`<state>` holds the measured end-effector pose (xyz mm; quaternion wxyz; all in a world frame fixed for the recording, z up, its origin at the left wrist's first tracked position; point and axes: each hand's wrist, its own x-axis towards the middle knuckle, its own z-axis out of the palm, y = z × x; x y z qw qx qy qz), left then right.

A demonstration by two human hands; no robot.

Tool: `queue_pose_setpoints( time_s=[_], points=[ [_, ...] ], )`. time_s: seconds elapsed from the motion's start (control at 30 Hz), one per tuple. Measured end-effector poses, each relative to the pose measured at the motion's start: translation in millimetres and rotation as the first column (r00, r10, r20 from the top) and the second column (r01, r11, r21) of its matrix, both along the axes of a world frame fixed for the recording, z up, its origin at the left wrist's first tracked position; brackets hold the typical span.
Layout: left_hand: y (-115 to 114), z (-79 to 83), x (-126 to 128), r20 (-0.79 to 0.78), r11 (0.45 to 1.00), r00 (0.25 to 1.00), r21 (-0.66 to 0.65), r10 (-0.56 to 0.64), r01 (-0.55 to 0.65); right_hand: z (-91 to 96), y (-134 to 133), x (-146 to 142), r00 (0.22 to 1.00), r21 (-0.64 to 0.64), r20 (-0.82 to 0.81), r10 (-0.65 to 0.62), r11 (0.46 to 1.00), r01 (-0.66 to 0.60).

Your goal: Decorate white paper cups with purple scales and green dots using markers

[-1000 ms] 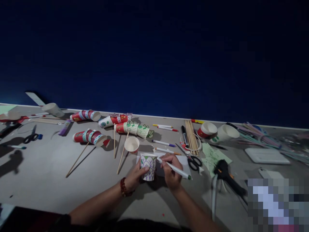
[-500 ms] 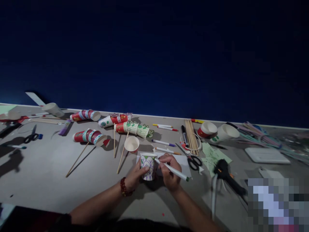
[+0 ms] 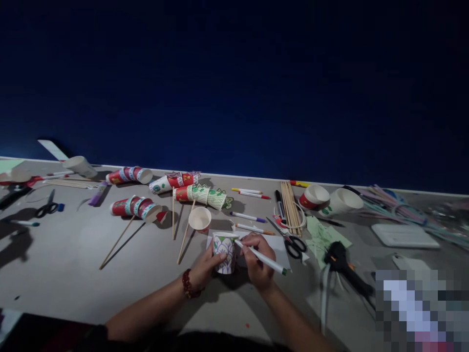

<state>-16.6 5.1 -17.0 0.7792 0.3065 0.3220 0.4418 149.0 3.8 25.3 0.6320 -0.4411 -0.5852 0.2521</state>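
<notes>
My left hand (image 3: 205,267), with a beaded bracelet at the wrist, is closed around a white paper cup (image 3: 224,259) patterned in purple scallops with green patches near the rim. The thumb lies across the cup's front. In my right hand (image 3: 261,261) is a white marker pen (image 3: 270,262) with a green end, its tip at the upper right side of the cup. A sheet of white paper (image 3: 280,247) lies beneath. Just behind the cup stands another paper cup (image 3: 200,219), its mouth upward.
Dragons made of joined cups (image 3: 135,208) on sticks lie to the left and behind. Loose markers (image 3: 247,216), scissors (image 3: 295,247), wooden sticks (image 3: 290,208) and a glue gun (image 3: 344,269) lie rightward. Two cups (image 3: 314,196) stand at the back right. A dark blue panel (image 3: 234,98) rises behind the table.
Almost nothing differs. Both hands keep the same hold, and the marker tip stays at the cup's upper right side; the view has shifted very slightly.
</notes>
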Motion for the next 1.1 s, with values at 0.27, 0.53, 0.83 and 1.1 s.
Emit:
queue_pose_setpoints(
  time_s=[0.27, 0.53, 0.83, 1.1],
  points=[
    [0.1, -1.3, -1.3, 0.006, 1.0, 1.0, -0.003, -0.007, 0.007, -4.3, -0.6, 0.9, 1.0, 0.003, -0.002, 0.026, 1.0, -0.026],
    [0.6, 1.5, -0.3, -0.006, 1.0, 1.0, 0.029, 0.009, -0.009, -1.4, -0.1, 0.3, 0.999, -0.016, 0.04, 0.032, 0.999, -0.032],
    [0.6, 0.4, 0.5, -0.012, 1.0, 1.0, 0.021, 0.012, -0.012, -7.2, -0.2, -0.1, 0.999, -0.01, 0.029, 0.043, 0.999, -0.043],
    [0.5, 3.8, 0.1, 0.001, 1.0, 1.0, 0.011, -0.012, 0.012, 0.4, 0.5, 1.4, 1.0, 0.013, 0.018, 0.017, 1.0, -0.017]
  ],
)
